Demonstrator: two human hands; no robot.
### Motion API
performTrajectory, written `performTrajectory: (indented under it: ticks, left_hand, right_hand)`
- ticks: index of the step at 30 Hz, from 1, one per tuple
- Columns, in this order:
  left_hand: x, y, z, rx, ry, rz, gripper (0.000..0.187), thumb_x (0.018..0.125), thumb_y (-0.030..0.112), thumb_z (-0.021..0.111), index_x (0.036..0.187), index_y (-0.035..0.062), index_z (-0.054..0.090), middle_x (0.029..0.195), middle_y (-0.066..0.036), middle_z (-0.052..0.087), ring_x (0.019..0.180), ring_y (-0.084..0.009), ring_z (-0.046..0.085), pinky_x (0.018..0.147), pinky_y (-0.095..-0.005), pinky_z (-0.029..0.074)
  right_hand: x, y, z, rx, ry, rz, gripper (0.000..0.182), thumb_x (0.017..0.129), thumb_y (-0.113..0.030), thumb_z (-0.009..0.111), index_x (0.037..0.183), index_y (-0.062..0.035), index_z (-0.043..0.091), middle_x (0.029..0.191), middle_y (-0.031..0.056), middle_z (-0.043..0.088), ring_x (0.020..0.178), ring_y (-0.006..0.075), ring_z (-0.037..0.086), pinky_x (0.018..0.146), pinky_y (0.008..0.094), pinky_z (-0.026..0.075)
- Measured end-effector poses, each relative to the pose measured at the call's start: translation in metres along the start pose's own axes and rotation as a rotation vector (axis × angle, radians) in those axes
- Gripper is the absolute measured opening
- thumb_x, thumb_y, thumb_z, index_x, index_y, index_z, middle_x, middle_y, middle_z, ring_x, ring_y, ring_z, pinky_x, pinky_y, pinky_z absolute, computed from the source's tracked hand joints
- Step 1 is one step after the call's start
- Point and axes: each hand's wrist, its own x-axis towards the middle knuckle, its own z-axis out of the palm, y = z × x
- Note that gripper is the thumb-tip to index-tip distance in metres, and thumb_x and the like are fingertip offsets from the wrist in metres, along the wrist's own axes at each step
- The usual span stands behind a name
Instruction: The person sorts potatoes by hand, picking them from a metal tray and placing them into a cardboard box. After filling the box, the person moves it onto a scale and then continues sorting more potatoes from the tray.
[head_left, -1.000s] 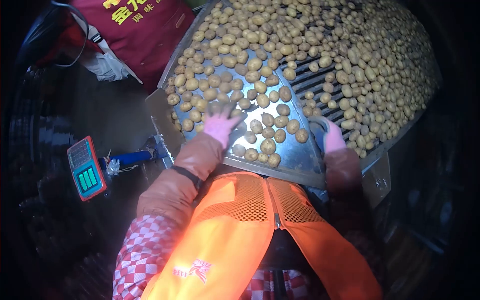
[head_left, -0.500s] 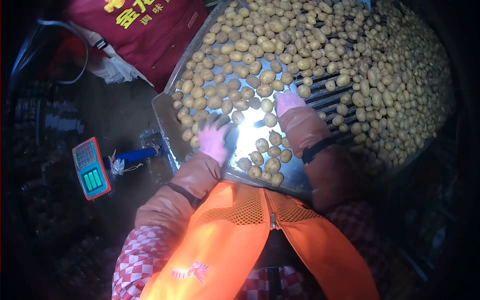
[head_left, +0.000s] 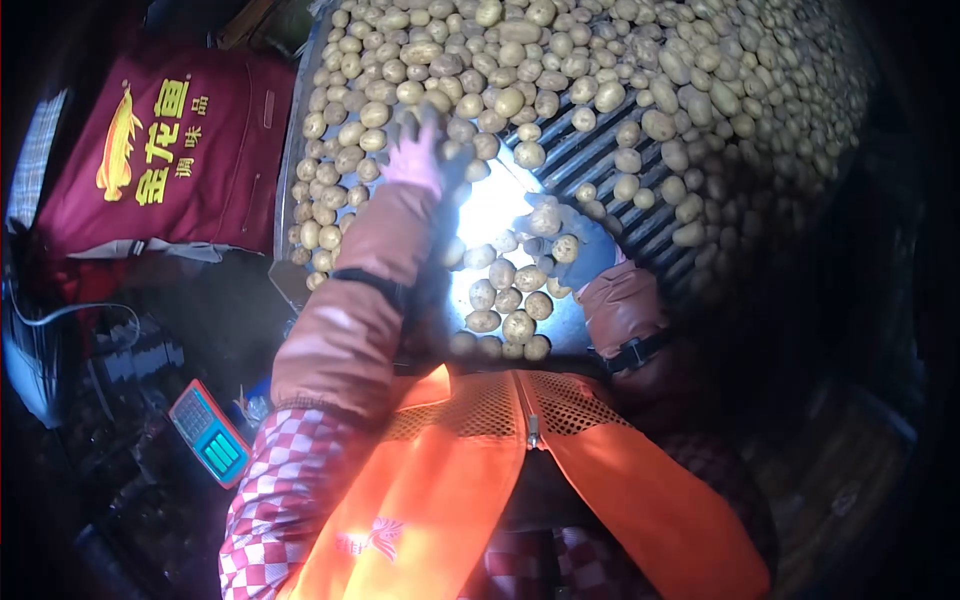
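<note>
My left hand point(head_left: 413, 160), in a pink glove with grey fingers, reaches forward with its fingers spread over potatoes point(head_left: 374, 114) on the metal tray. My right hand point(head_left: 590, 250), in a glove with a blue-grey palm, is low on the tray's right side. Beside its palm lies a potato point(head_left: 565, 248), and another potato point(head_left: 544, 218) is near its blurred fingertips; whether it grips either cannot be made out. A loose group of potatoes point(head_left: 518, 327) lies near my body on the shiny tray surface point(head_left: 575, 335).
A large heap of potatoes point(head_left: 740, 70) covers the far and right side. Dark slatted bars point(head_left: 597, 150) run beside the bright patch. To the left are a maroon bag point(head_left: 225, 160) with yellow lettering and a red-framed scale display point(head_left: 210, 433).
My left hand has moved forward into the potatoes. My right hand has come back toward my body, and more potatoes lie near me. The view has shifted.
</note>
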Motion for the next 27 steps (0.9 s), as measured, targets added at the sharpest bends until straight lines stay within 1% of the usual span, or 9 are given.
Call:
performTrajectory:
  ticks: [1, 5, 8, 12, 15, 17, 19, 22, 27]
  left_hand:
    - [-0.016, 0.011, -0.025, -0.026, -0.249, 0.141, 0.078, 0.077, 0.057, 0.071, 0.142, 0.0203, 0.046, 0.15, -0.017, 0.038, 0.139, -0.0438, 0.029, 0.104, -0.0657, 0.031]
    - [-0.108, 0.011, -0.014, 0.083, -0.226, 0.374, 0.068, 0.078, 0.054, 0.069, 0.139, 0.0316, 0.051, 0.151, -0.019, 0.035, 0.14, -0.0462, 0.027, 0.108, -0.0677, 0.024]
    - [-0.149, 0.004, -0.021, 0.081, -0.298, 0.369, 0.069, 0.079, 0.052, 0.069, 0.141, 0.0285, 0.049, 0.151, -0.022, 0.033, 0.141, -0.0462, 0.026, 0.113, -0.0629, 0.02]
    - [-0.183, -0.017, -0.028, 0.029, -0.327, 0.403, 0.07, 0.081, 0.051, 0.068, 0.144, 0.0265, 0.046, 0.151, -0.024, 0.032, 0.14, -0.0471, 0.027, 0.114, -0.0622, 0.019]
    - [-0.204, -0.015, -0.03, 0.06, -0.277, 0.433, 0.069, 0.082, 0.05, 0.068, 0.143, 0.0244, 0.047, 0.152, -0.024, 0.031, 0.139, -0.047, 0.029, 0.114, -0.0614, 0.02]
    - [-0.218, -0.013, -0.029, 0.048, -0.27, 0.463, 0.067, 0.082, 0.047, 0.069, 0.141, 0.0223, 0.049, 0.152, -0.022, 0.032, 0.139, -0.0469, 0.029, 0.113, -0.0614, 0.021]
    - [-0.225, -0.011, -0.033, 0.002, -0.264, 0.485, 0.064, 0.082, 0.041, 0.07, 0.139, 0.0192, 0.051, 0.151, -0.02, 0.033, 0.139, -0.0469, 0.029, 0.113, -0.0612, 0.022]
    - [-0.223, -0.013, -0.026, -0.136, -0.161, 0.497, 0.04, 0.087, 0.028, 0.068, 0.123, 0.0138, 0.064, 0.133, -0.015, 0.055, 0.131, -0.0393, 0.044, 0.109, -0.0564, 0.032]
    - [-0.223, 0.048, -0.028, 0.018, -0.112, 0.828, 0.031, 0.088, 0.03, 0.064, 0.114, 0.014, 0.067, 0.12, -0.013, 0.064, 0.118, -0.037, 0.055, 0.099, -0.0515, 0.043]
  right_hand:
    - [0.001, 0.001, -0.006, 0.047, -0.015, 0.024, 0.056, 0.1, -0.046, 0.044, 0.145, -0.0124, 0.04, 0.137, 0.0133, 0.052, 0.115, 0.0257, 0.056, 0.085, 0.0385, 0.052]
    - [0.006, 0.014, -0.028, 0.291, -0.194, 0.02, 0.072, 0.096, -0.065, 0.04, 0.146, -0.0127, 0.038, 0.141, 0.0165, 0.049, 0.123, 0.0312, 0.054, 0.085, 0.0412, 0.052]
    - [-0.014, 0.0, 0.013, 0.152, 0.025, -0.006, 0.082, 0.091, -0.074, 0.039, 0.144, -0.0115, 0.042, 0.128, 0.0117, 0.059, 0.095, 0.0207, 0.063, 0.067, 0.0335, 0.053]
    - [-0.02, 0.02, -0.007, -0.081, 0.106, -0.094, 0.067, 0.094, -0.059, 0.052, 0.142, -0.0125, 0.045, 0.122, 0.0113, 0.062, 0.081, 0.0168, 0.059, 0.058, 0.0247, 0.048]
    - [-0.022, 0.044, -0.063, -0.045, 0.072, -0.153, 0.05, 0.094, -0.033, 0.06, 0.136, -0.0064, 0.051, 0.117, 0.0077, 0.063, 0.098, 0.0161, 0.062, 0.079, 0.0282, 0.054]
    - [-0.054, 0.034, -0.028, 0.048, 0.466, -0.103, 0.049, 0.087, -0.026, 0.07, 0.13, -0.0062, 0.056, 0.106, 0.0063, 0.067, 0.087, 0.0186, 0.065, 0.076, 0.0309, 0.054]
    - [-0.056, 0.061, -0.09, -0.692, 0.525, -0.223, 0.052, 0.085, -0.026, 0.073, 0.131, -0.0075, 0.055, 0.101, 0.0077, 0.067, 0.086, 0.0208, 0.066, 0.076, 0.033, 0.054]
    - [-0.1, 0.064, -0.091, -0.935, 0.517, -0.348, 0.049, 0.088, -0.036, 0.063, 0.127, -0.0088, 0.057, 0.09, 0.0077, 0.062, 0.078, 0.02, 0.061, 0.066, 0.0327, 0.047]
    - [-0.149, 0.069, -0.08, -0.291, 0.468, -0.331, 0.057, 0.098, -0.056, 0.042, 0.124, -0.0088, 0.062, 0.076, 0.0008, 0.057, 0.055, 0.01, 0.05, 0.044, 0.0235, 0.036]
